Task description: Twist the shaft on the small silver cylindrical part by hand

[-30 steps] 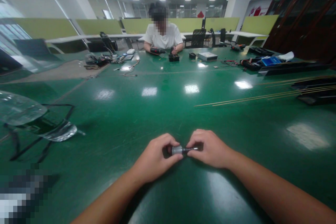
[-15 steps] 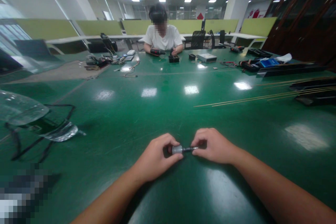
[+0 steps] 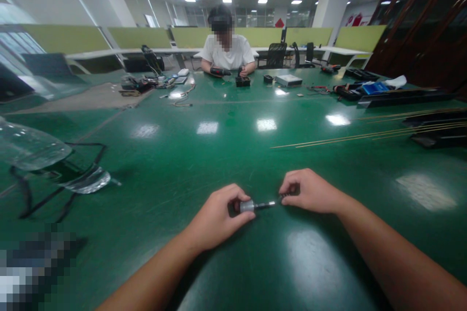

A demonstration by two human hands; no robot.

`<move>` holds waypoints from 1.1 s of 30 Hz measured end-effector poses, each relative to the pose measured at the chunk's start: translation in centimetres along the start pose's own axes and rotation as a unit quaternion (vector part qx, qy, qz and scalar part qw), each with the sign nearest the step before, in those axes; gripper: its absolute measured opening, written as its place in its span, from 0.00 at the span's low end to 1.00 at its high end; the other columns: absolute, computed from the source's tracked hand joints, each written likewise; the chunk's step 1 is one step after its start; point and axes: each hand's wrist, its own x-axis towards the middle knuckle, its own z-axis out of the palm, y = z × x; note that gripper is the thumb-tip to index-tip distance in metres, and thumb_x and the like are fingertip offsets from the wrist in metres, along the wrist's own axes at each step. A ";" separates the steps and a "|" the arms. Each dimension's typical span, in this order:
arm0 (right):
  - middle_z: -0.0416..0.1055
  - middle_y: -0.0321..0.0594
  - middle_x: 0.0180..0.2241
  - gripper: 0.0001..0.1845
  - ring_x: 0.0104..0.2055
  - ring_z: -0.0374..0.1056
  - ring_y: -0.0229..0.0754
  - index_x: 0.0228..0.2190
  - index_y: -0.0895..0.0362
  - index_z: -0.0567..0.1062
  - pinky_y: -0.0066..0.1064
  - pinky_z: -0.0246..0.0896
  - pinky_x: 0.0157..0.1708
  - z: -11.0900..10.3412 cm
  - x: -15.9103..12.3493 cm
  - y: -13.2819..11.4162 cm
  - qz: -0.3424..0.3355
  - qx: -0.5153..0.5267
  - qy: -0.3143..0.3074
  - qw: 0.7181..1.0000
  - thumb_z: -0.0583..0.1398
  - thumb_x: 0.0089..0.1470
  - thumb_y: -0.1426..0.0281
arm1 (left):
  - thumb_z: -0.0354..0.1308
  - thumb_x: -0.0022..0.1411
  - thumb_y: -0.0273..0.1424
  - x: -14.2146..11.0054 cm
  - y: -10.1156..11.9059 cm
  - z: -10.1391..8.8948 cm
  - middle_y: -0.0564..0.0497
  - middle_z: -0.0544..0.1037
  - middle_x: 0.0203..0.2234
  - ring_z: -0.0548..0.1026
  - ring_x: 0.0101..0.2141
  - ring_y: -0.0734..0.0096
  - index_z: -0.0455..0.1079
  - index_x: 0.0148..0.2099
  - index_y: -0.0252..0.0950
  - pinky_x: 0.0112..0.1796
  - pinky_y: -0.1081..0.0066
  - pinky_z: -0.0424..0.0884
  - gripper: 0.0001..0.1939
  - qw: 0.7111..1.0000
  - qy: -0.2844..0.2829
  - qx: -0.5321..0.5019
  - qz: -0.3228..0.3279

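Between the thumb and fingers of my left hand [image 3: 219, 214] is a small silver cylinder with a thin shaft [image 3: 247, 206]. Its shaft is dark with a bright tip and points right, lying level just above or on the green table [image 3: 204, 170]; I cannot tell which. My right hand [image 3: 310, 192] is a little to the right of that tip, apart from it. Its thumb and fingertips are pinched on a small, thin dark piece [image 3: 281, 197], mostly hidden and too small to name.
A large clear plastic bottle [image 3: 34, 148] lies at left with a black strap by it. Thin brass-coloured rods [image 3: 350, 137] stretch in from the right. Across the table, a person in a white shirt [image 3: 229, 53] holds a power drill [image 3: 220, 72] near a small black box [image 3: 242, 81].
My right hand has moved up and right, off the shaft, taking a small dark piece along. The shaft's bright tip now shows. My left hand is almost still.
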 end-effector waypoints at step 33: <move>0.75 0.34 0.28 0.03 0.33 0.68 0.38 0.30 0.54 0.80 0.31 0.55 0.37 5.6 1.4 -2.5 -0.096 0.004 0.069 0.993 0.67 0.50 0.71 | 0.61 0.60 0.31 0.4 0.0 0.5 0.52 0.72 0.31 0.70 0.31 0.70 0.69 0.37 0.35 0.33 0.72 0.64 0.05 1.000 0.018 0.007 0.015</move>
